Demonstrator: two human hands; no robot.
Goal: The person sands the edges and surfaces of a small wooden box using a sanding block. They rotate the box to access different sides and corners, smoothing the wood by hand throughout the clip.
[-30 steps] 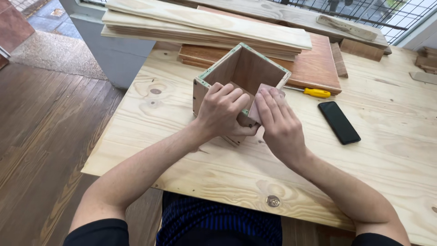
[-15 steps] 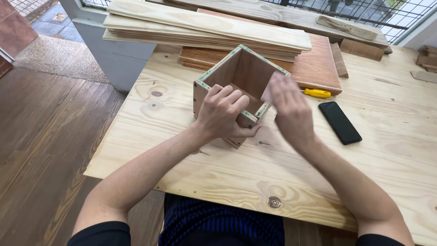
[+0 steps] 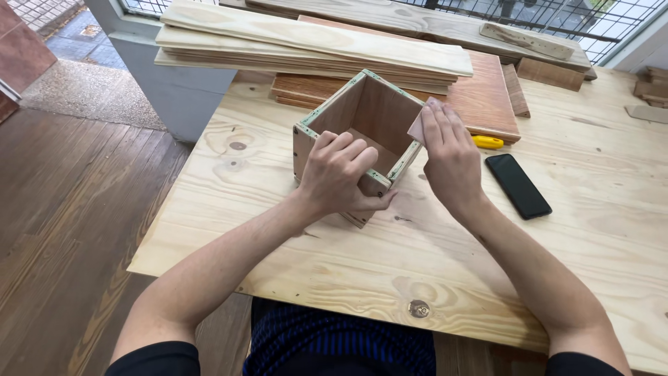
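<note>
Pine table; left hand grip clamps wooden box; right hand presses sandpaper flat.

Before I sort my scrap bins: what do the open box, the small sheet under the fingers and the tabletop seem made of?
The box looks like reddish-brown laminated board, with pale greenish cut edges showing along the rim. The sheet pressed by the right hand looks like pinkish sandpaper, though its grit is not visible. The tabletop seems unfinished pine: pale, knotty, bold grain.
</note>
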